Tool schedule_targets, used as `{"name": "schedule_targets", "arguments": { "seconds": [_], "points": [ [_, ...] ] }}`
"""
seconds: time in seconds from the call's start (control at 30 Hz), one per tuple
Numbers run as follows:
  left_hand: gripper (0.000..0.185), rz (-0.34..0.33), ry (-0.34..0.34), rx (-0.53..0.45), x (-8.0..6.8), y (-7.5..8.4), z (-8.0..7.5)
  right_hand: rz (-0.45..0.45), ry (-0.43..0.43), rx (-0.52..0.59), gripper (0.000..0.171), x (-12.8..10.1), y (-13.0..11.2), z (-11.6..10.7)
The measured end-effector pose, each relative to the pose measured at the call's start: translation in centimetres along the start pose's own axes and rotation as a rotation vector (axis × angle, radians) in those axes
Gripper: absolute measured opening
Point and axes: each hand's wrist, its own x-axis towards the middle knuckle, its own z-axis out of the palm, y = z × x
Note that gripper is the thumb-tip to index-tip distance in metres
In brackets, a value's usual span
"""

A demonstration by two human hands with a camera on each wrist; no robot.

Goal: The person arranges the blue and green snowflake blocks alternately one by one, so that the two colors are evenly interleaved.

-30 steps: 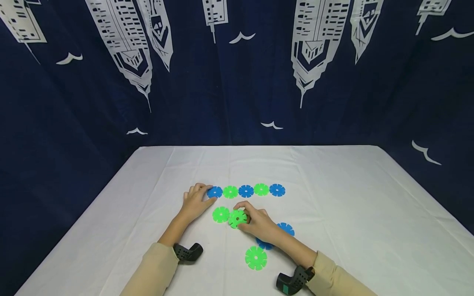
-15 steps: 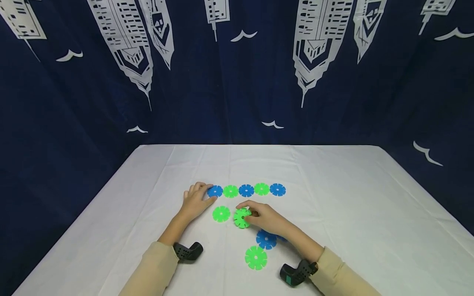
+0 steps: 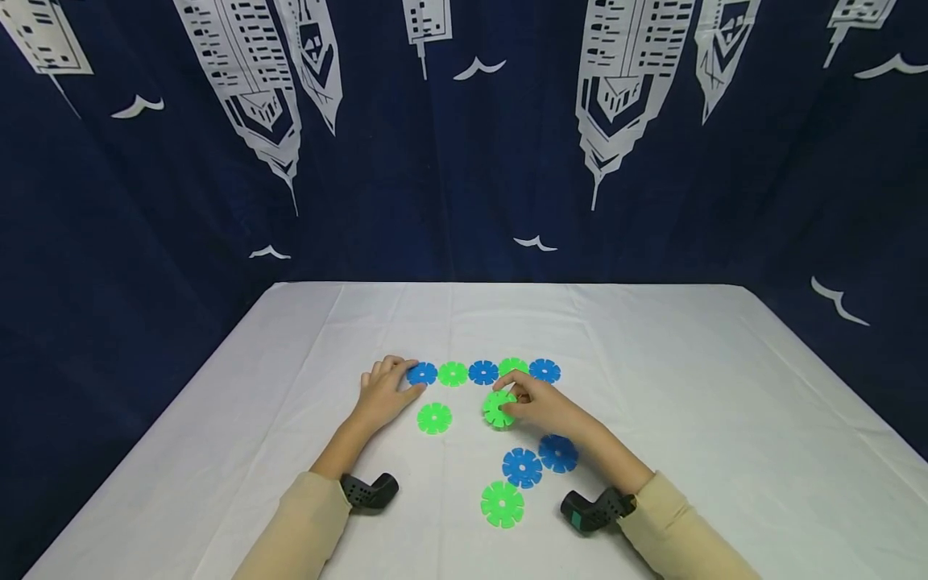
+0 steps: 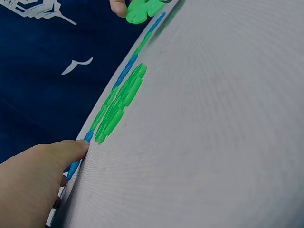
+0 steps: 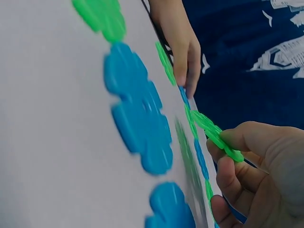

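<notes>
A row of flat slotted discs lies across the white table (image 3: pixel 652 387), alternating blue and green. My left hand (image 3: pixel 383 395) rests on the cloth with its fingertips touching the row's leftmost blue disc (image 3: pixel 422 373) (image 4: pixel 88 137). My right hand (image 3: pixel 540 403) pinches a green disc (image 3: pixel 499 408) (image 5: pixel 216 134) and holds it tilted just off the cloth, in front of the row's right part. A loose green disc (image 3: pixel 434 418) (image 4: pixel 118 107) lies near the left hand. Two blue discs (image 3: pixel 522 467) (image 3: pixel 558 453) and one green disc (image 3: pixel 502 504) lie nearer me.
A dark blue curtain (image 3: pixel 464 137) with white tower prints hangs behind and beside the table. Black camera mounts sit on both wrists (image 3: pixel 368 491) (image 3: pixel 596 509). The table's right half and far strip carry nothing but cloth.
My right hand has carried the green disc to the right and away from me, from beside the loose green disc toward the row. That uncovered the two blue discs. The left hand stayed put.
</notes>
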Motion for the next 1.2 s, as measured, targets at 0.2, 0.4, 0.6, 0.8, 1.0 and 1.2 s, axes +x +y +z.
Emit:
{"name": "schedule_targets", "arguments": {
  "seconds": [0.2, 0.4, 0.6, 0.8, 1.0, 1.2],
  "points": [
    [0.051, -0.008, -0.004, -0.01, -0.2, 0.0, 0.0, 0.043, 0.062, 0.022, 0.031, 0.2, 1.3, -1.3],
    [0.051, -0.004, 0.002, -0.008, -0.3, 0.0, 0.1, 0.061, 0.127, 0.045, 0.034, 0.1, 2.3, -2.7],
    [0.051, 0.001, 0.006, -0.007, -0.1, 0.0, 0.0, 0.09, 0.211, 0.041, 0.036, 0.1, 3.2, -4.0],
    [0.051, 0.011, 0.008, -0.004, 0.1, -0.1, -0.1, 0.138, 0.321, 0.038, 0.037, 0.1, 4.4, -5.1],
    [0.051, 0.019, 0.009, -0.008, 0.2, -0.1, -0.1, 0.18, 0.425, -0.003, 0.037, -0.2, 5.8, -5.7],
    [0.051, 0.013, 0.003, -0.003, 0.2, -0.2, 0.0, 0.197, 0.498, -0.037, 0.036, -0.3, 6.7, -5.8]
  ]
}}
